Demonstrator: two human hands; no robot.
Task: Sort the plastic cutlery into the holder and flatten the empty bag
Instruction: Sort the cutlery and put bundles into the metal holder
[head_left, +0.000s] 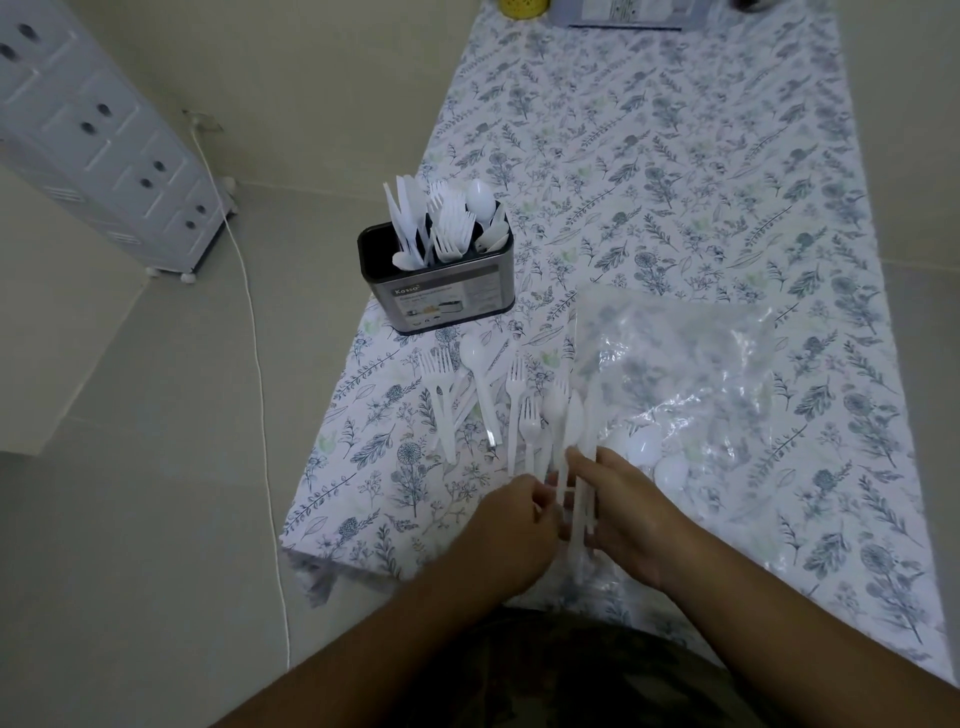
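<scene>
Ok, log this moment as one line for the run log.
stage: sorting | both hands gather white cutlery | holder part filled | bag not flattened, spoons inside

White cutlery (483, 395), blue-floral tablecloth (675, 156)

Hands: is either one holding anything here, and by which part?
Both hold a bundle of white cutlery by the handle ends: right hand cradles it, left hand pinches the handles.
</scene>
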